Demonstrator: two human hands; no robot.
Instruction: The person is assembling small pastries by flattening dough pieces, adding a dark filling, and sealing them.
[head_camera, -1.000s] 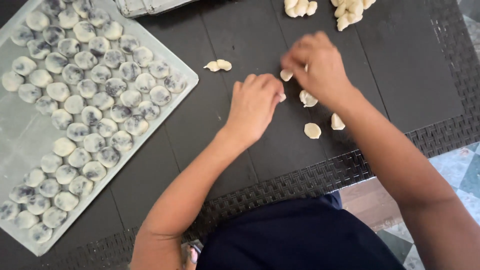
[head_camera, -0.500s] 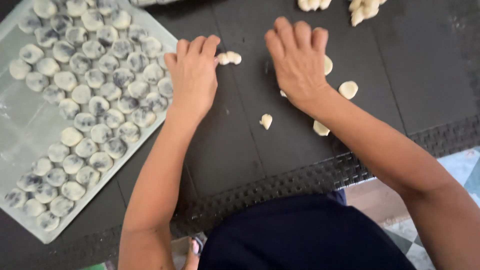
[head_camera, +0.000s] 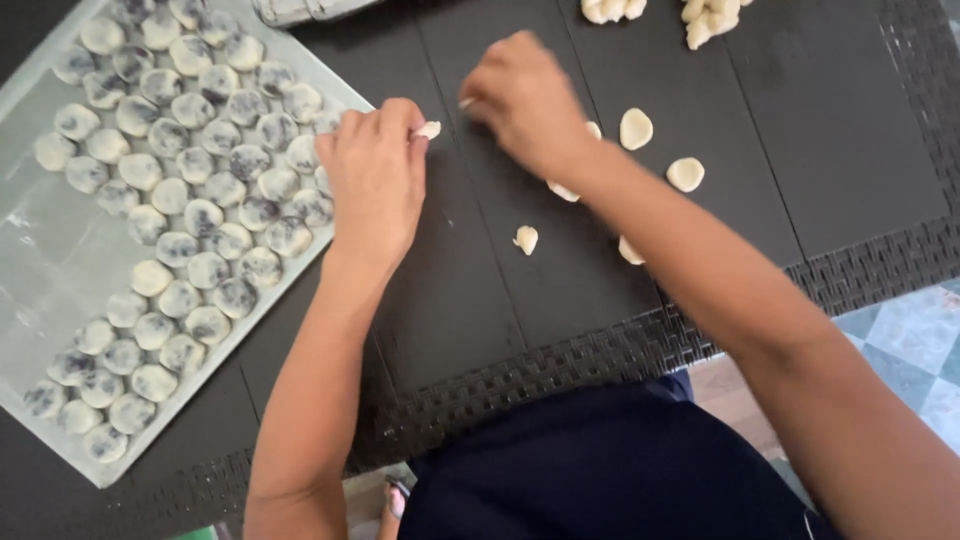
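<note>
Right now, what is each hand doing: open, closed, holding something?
Left hand: closed, pinching a small dough piece at its fingertips.
Right hand: curled closed; whether it holds anything cannot be told.

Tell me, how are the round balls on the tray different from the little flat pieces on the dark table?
The balls on the tray are plump with dark patches; the flat pieces are thin, plain pale discs. The balls sit packed in rows on the grey tray; the flat pieces lie scattered on the table. Both look like pale dough.
</note>
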